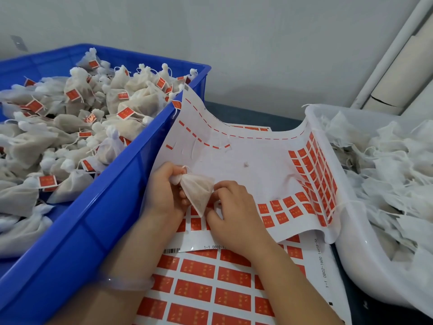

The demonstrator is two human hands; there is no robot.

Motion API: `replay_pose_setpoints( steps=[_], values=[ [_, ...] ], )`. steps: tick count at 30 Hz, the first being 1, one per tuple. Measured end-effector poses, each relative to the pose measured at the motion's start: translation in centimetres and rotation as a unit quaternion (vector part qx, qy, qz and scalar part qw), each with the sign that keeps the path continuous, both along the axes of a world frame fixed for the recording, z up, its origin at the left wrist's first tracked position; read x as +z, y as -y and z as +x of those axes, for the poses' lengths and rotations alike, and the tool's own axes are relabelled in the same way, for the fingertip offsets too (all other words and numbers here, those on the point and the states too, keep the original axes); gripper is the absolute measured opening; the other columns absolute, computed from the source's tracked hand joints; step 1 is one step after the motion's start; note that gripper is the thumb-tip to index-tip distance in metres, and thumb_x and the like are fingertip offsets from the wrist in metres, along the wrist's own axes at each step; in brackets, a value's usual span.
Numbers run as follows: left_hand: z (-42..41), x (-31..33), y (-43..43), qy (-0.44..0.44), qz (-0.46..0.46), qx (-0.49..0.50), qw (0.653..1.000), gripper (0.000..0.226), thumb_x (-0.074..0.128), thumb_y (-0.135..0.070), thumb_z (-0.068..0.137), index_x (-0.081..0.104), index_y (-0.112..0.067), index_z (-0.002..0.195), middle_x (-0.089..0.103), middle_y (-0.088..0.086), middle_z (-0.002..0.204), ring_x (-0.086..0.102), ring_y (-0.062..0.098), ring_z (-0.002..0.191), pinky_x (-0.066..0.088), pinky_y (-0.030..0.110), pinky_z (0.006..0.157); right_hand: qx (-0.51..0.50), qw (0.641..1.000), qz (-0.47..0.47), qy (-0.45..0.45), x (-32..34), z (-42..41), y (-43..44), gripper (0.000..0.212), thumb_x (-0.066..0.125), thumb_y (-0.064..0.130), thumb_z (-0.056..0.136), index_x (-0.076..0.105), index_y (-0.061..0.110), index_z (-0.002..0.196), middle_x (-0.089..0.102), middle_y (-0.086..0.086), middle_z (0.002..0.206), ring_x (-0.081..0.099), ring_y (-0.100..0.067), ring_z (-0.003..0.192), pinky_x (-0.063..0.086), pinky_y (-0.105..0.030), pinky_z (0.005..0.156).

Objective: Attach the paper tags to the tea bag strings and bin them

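Note:
My left hand [165, 191] grips the gathered neck of a white tea bag [198, 191] over a curled sticker sheet [246, 170] of red paper tags. My right hand [230, 209] rests beside the bag's lower end, its fingers curled down onto the red tags at the sheet's near edge; what the fingertips pinch is hidden. A blue bin [112, 202] on the left is piled with tagged tea bags [77, 127]. On the right, a white tub [351, 231] holds untagged tea bags [386, 165] with loose strings.
A second, full sheet of red tags [210, 292] lies flat under my forearms. The curled sheet leans against both the blue bin and the white tub. A grey wall and a white pipe [386, 55] stand behind the dark table.

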State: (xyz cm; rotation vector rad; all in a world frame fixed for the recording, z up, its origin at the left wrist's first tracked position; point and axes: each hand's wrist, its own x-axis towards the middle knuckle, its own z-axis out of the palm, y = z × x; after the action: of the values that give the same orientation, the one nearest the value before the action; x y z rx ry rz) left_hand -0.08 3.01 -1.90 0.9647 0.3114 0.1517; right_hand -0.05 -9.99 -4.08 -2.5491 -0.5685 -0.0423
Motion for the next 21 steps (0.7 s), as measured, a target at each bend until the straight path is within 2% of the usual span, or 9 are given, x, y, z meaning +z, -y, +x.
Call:
replay_pose_setpoints(
  steps=[4,7,11,14,17,21],
  values=[
    [0.07,0.04,0.05,0.002,0.002,-0.013,1.000,0.031,0.045,-0.013,0.081,0.043,-0.017,0.050,0.038,-0.003,0.046,0.036,0.006,0.037,0.032,0.016,0.036,-0.003,1.000,0.001,-0.009,0.11,0.04,0.09,0.013,0.050,0.033,0.090,0.052,0.026,0.101,0.041,0.009,0.129,0.035,-0.005,0.113,0.022,-0.017,0.095],
    [0.04,0.05,0.12,0.003,0.004,-0.008,1.000,0.033,0.045,-0.013,0.081,0.044,-0.018,0.048,0.038,-0.003,0.046,0.036,0.006,0.037,0.032,0.015,0.037,-0.003,1.000,0.011,-0.004,0.07,-0.10,-0.02,0.023,0.050,0.034,0.091,0.046,0.026,0.112,0.042,0.009,0.128,0.037,-0.005,0.110,0.025,-0.018,0.096],
    [0.01,0.00,0.05,0.001,0.004,-0.010,1.000,0.040,0.045,-0.014,0.081,0.047,-0.021,0.042,0.038,-0.004,0.046,0.037,0.006,0.037,0.032,0.015,0.037,-0.006,1.000,0.015,0.006,-0.09,-0.24,0.26,0.027,0.051,0.035,0.091,0.058,0.025,0.115,0.046,0.011,0.131,0.037,-0.004,0.117,0.023,-0.016,0.098],
    [0.08,0.00,0.09,-0.001,0.000,-0.011,1.000,0.034,0.045,-0.013,0.081,0.046,-0.019,0.048,0.038,-0.003,0.047,0.036,0.006,0.037,0.032,0.015,0.037,-0.012,0.999,0.034,0.001,-0.07,-0.19,0.51,0.021,0.054,0.031,0.090,0.065,0.024,0.106,0.050,0.012,0.131,0.038,-0.003,0.118,0.021,-0.015,0.097],
    [0.11,-0.03,0.16,-0.001,0.005,-0.010,1.000,0.028,0.046,-0.013,0.082,0.044,-0.017,0.054,0.038,-0.003,0.047,0.037,0.006,0.037,0.033,0.015,0.037,-0.016,0.999,0.034,-0.001,-0.11,-0.14,0.40,0.019,0.055,0.032,0.090,0.062,0.025,0.106,0.050,0.012,0.130,0.039,-0.002,0.115,0.021,-0.013,0.095],
    [0.05,-0.04,0.17,-0.004,0.008,-0.008,1.000,0.031,0.047,-0.014,0.082,0.046,-0.018,0.051,0.039,-0.002,0.047,0.037,0.006,0.037,0.033,0.015,0.037,-0.022,0.999,0.033,0.004,-0.18,-0.19,0.32,0.019,0.049,0.028,0.094,0.059,0.025,0.109,0.050,0.011,0.129,0.040,-0.003,0.115,0.023,-0.013,0.098]
  ],
)
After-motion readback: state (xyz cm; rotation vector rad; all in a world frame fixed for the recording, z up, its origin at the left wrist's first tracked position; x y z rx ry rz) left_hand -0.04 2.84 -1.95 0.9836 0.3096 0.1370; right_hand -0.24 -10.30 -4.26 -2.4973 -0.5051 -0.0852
